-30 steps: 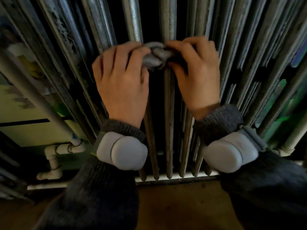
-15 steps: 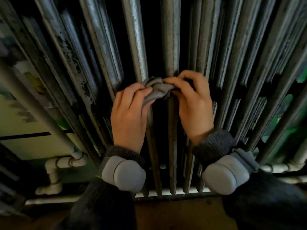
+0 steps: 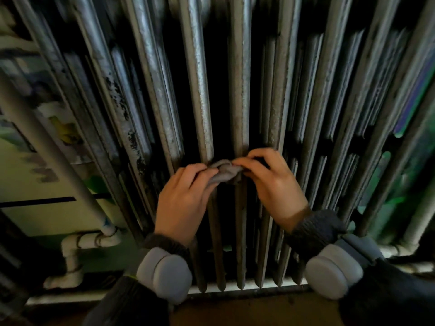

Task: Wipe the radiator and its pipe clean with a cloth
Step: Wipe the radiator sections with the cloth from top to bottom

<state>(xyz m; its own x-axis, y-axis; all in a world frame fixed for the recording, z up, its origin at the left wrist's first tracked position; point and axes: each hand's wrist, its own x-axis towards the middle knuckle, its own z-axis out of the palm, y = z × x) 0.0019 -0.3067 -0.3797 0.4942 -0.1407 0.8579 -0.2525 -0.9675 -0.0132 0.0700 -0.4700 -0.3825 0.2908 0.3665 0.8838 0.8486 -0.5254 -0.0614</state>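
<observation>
A tall ribbed metal radiator (image 3: 237,78) with worn, flaking paint fills the view. A grey cloth (image 3: 224,171) is bunched around one of its middle columns, low down. My left hand (image 3: 183,201) grips the cloth's left end with curled fingers. My right hand (image 3: 275,184) pinches its right end from the other side of the column. A pale pipe (image 3: 58,161) runs slanting down the left of the radiator to white elbow fittings (image 3: 77,243).
A pale skirting strip (image 3: 235,287) runs under the radiator feet, with brown floor (image 3: 247,309) below. A painted wall (image 3: 42,215) lies behind the pipe at left. Another pipe (image 3: 421,220) stands at the right edge.
Both hands have slid the cloth down the middle column, from the upper part towards the lower part of the radiator.
</observation>
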